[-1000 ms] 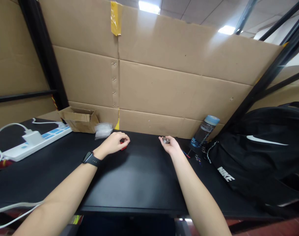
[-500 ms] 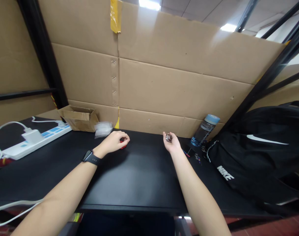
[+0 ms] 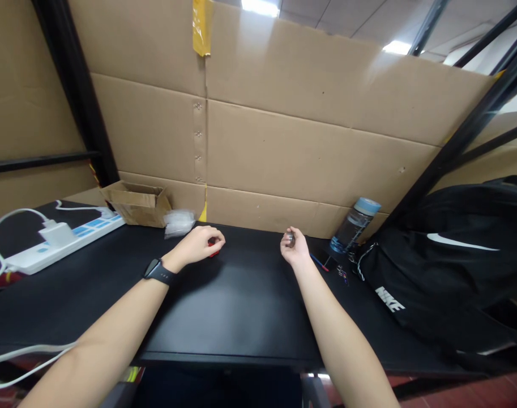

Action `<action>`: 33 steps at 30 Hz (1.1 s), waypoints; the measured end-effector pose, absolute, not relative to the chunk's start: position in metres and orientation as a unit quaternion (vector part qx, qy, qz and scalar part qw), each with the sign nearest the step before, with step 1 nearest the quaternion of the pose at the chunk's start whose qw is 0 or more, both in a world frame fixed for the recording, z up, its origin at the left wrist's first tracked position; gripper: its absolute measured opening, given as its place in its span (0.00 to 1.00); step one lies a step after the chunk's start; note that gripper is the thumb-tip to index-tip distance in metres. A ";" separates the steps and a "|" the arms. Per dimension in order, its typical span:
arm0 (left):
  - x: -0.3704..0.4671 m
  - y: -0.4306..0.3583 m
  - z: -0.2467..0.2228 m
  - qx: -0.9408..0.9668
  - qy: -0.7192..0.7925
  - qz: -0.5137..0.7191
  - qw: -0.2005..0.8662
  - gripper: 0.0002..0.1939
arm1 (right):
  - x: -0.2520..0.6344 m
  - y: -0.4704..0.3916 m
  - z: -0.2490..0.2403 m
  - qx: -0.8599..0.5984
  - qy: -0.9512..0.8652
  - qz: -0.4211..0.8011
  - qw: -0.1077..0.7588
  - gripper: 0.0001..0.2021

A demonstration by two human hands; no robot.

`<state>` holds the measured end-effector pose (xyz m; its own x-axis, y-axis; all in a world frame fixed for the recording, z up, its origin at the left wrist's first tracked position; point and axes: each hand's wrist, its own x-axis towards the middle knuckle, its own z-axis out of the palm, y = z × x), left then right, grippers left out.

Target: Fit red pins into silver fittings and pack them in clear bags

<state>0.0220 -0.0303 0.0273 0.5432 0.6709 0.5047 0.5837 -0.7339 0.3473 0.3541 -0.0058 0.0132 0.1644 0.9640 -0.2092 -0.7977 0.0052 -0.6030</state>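
Observation:
My left hand [image 3: 199, 243], with a black watch [image 3: 158, 272] on its wrist, is curled just above the black tabletop. Thumb and fingers close around a small red object [image 3: 214, 251], mostly hidden by the hand. To the right, my right hand [image 3: 298, 249] is turned palm up with its fingers bent over a small, shiny, round object [image 3: 291, 239]; its kind is too small to make out. Just beyond that wrist lies a thin blue-and-red pen [image 3: 319, 262].
A clear plastic packet [image 3: 179, 222] and an open cardboard box [image 3: 139, 207] stand behind my left hand, beside a white power strip [image 3: 84, 235]. At right are a water bottle [image 3: 354, 225], small metal trinkets [image 3: 342, 274] and a black backpack [image 3: 445, 272]. Cardboard [image 3: 283, 153] walls the back.
My right hand has shifted slightly left and its fingers have curled further over the shiny object, uncovering more of the pen. My left hand stays in place.

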 end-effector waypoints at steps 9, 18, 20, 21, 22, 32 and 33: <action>0.022 -0.029 0.025 0.876 0.364 0.311 0.067 0.08 | 0.350 -0.016 0.022 -0.248 -0.056 0.663 0.705 0.08; 0.022 -0.030 0.026 0.874 0.361 0.316 0.073 0.08 | 0.350 -0.015 0.021 -0.226 -0.046 0.653 0.721 0.08; 0.022 -0.030 0.026 0.875 0.361 0.314 0.072 0.08 | 0.351 -0.015 0.020 -0.218 -0.045 0.661 0.717 0.07; 0.022 -0.030 0.026 0.875 0.361 0.314 0.071 0.08 | 0.352 -0.014 0.019 -0.214 -0.043 0.665 0.714 0.07; 0.022 -0.030 0.026 0.875 0.361 0.313 0.071 0.08 | 0.352 -0.014 0.019 -0.211 -0.044 0.668 0.712 0.07; 0.022 -0.029 0.025 0.878 0.363 0.306 0.066 0.08 | 0.351 -0.018 0.021 -0.233 -0.087 0.672 0.697 0.12; 0.022 -0.029 0.025 0.878 0.363 0.305 0.066 0.08 | 0.350 -0.018 0.021 -0.228 -0.083 0.673 0.699 0.13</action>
